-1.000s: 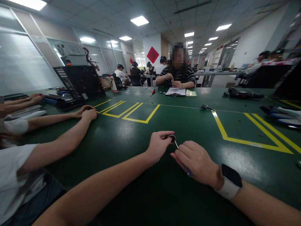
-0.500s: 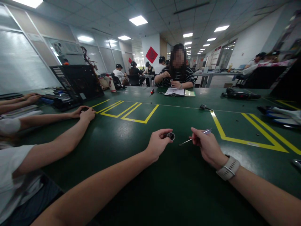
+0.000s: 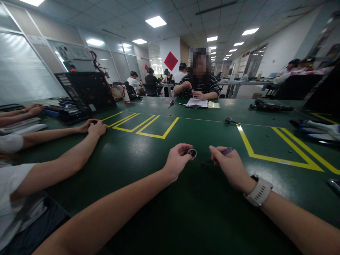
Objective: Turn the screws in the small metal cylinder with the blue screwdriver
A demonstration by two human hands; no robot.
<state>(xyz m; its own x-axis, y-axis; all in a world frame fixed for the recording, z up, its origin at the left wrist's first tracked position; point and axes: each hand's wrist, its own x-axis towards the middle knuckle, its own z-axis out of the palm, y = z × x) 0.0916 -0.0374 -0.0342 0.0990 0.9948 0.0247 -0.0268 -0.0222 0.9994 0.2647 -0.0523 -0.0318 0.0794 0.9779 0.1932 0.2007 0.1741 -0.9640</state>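
Silvery round part (image 3: 192, 153): here it is, up above the tabletop in my left hand (image 3: 177, 161), a short ring with a bright rim and a dark, busy middle whose details I can't make out.
Left grip: thumb and forefinger pinch the ring's outer edge, open face turned towards my other side.
Heft: light, I'd judge, given that two fingertips carry it; the rim looks like metal, so stiff, with no give expected.
Slip: that smooth curve could roll under a fingertip; best hold is across opposite sides of the rim, leaving the middle untouched, as the inside may be the delicate bit.
Right grip: my right hand (image 3: 230, 164) curls round a slim screwdriver-like tool (image 3: 227, 151), purplish glossy handle up by the knuckles, thin dark shaft slanting down towards the ring, tip too small to read.
Tool feel: rigid and slender, probably light; the handle is the place to hold.
Gap: hands near each other but apart, shaft clear of the ring.
Tabletop (image 3: 143, 205): dark green, smooth, softly shining, edged into boxes by flat yellow tape (image 3: 292, 163).
Wrist: pale watch band (image 3: 259, 191), slotted and flexible-looking.
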